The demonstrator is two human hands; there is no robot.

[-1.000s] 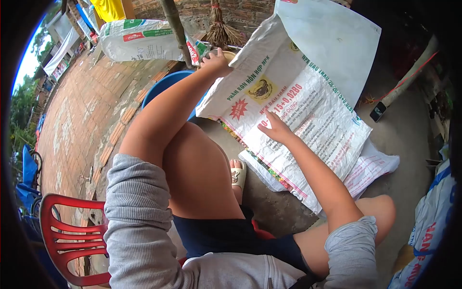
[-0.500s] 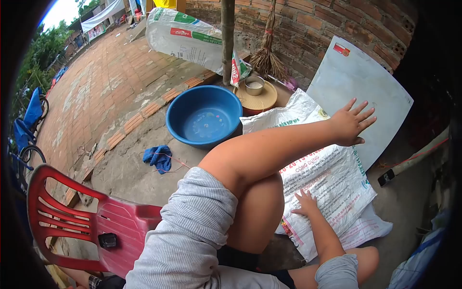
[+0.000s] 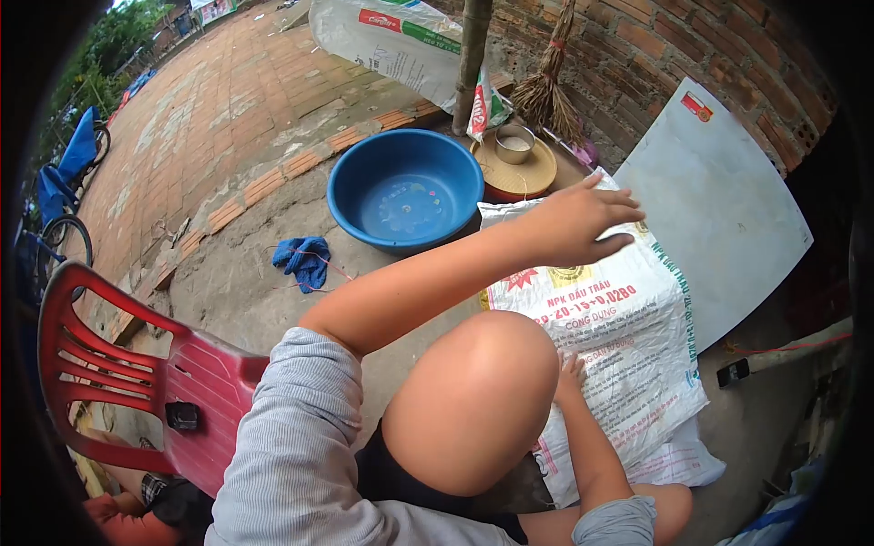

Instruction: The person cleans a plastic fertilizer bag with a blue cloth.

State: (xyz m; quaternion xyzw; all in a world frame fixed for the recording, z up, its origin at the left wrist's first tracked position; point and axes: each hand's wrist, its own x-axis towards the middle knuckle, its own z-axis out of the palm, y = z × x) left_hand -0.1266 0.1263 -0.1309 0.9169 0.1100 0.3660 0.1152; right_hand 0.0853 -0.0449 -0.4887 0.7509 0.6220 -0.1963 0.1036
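A white woven fertilizer sack with red and green print lies flat on the ground before my bent knee. Stretched across its upper part, my left hand is open and empty, with its fingers pointing right and the thumb apart. Whether it touches the sack cannot be made out. Lower down, my right hand rests flat on the sack with its fingers extended, partly hidden by the knee. Under the sack's lower end another whitish sack shows.
A blue basin stands beyond my left forearm. Near it are a metal bowl on a round woven lid, and a blue cloth. A pale board leans at right. A red chair stands left, with another person partly visible behind.
My left hand has moved left and down from over the board to over the sack, its fingers less spread. The knee now covers part of my right hand, and the view has shifted.
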